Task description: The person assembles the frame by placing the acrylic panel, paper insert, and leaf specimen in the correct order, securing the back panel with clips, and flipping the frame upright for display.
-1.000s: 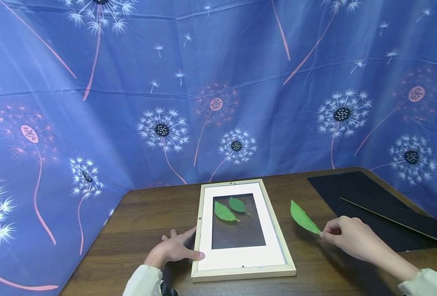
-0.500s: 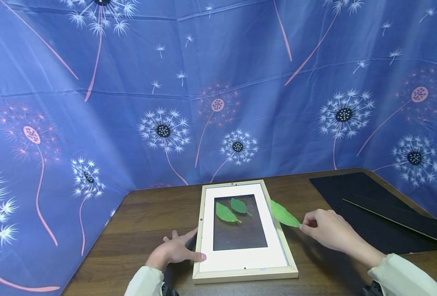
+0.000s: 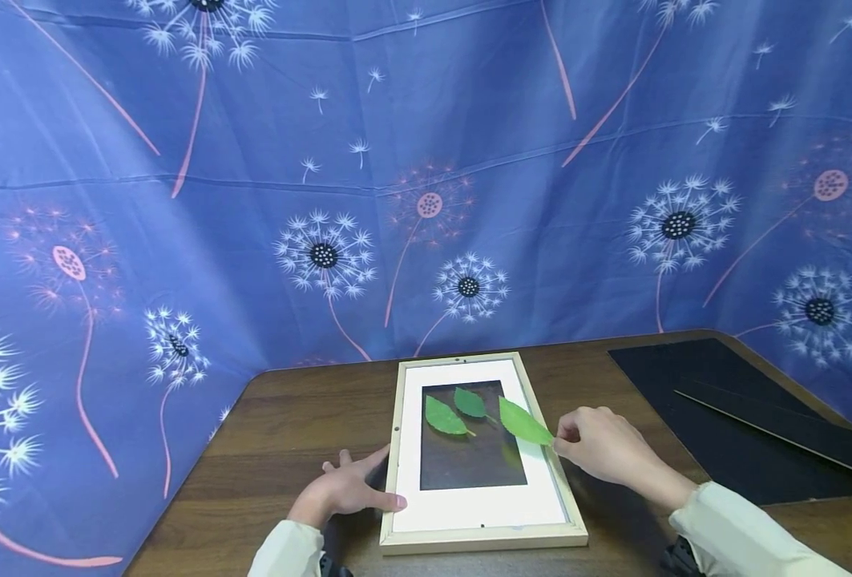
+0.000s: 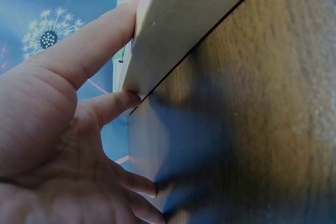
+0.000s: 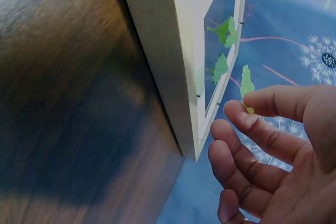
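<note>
My right hand pinches a green leaf by its stem between thumb and index finger. In the right wrist view its other fingers are loosely bent below the stem. The leaf overlaps the right part of a pale wooden picture frame lying on the table. Inside the frame is a white mat around a dark rectangular window, where two more leaves, a larger leaf and a smaller leaf, lie near the top. My left hand rests at the frame's left side, thumb over the rim, index finger against the outer wall.
On the right of the brown wooden table lies a black board, with a long dark flap slanting across it. A blue cloth printed with dandelions hangs behind the table and along its left side.
My right hand has carried the leaf leftward, from over the table right of the frame to over the mat and window. My left hand has stayed at the frame.
</note>
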Available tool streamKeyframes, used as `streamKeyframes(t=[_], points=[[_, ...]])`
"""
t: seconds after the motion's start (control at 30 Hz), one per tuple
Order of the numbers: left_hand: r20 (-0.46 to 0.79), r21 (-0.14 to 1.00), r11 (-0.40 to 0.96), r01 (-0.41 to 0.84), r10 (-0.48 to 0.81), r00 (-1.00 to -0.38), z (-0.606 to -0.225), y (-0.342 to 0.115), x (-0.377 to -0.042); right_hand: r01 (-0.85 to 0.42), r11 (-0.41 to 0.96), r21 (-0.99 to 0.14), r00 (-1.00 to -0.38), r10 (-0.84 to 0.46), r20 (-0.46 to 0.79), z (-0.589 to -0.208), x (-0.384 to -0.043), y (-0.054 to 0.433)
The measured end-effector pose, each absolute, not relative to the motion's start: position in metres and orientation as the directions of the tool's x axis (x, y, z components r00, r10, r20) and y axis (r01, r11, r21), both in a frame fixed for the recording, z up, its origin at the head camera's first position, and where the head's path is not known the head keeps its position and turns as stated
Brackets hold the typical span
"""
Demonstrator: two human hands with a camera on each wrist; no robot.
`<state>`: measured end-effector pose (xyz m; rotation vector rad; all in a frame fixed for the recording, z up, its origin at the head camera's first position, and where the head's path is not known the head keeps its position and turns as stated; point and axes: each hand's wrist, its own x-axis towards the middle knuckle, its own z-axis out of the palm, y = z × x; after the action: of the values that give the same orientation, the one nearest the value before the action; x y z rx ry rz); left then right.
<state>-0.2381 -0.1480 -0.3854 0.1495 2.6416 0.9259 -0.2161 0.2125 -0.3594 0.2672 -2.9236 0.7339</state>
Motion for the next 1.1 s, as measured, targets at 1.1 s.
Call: streamKeyframes(t=[1.1], points=[[-0.267,0.546,0.836,0.061,0.243,-0.933,-0.381,-0.151,-0.241,-0.275,0.880,-0.386,-0.959,-0.223,0.175,-0.381,-0.230,0.161]])
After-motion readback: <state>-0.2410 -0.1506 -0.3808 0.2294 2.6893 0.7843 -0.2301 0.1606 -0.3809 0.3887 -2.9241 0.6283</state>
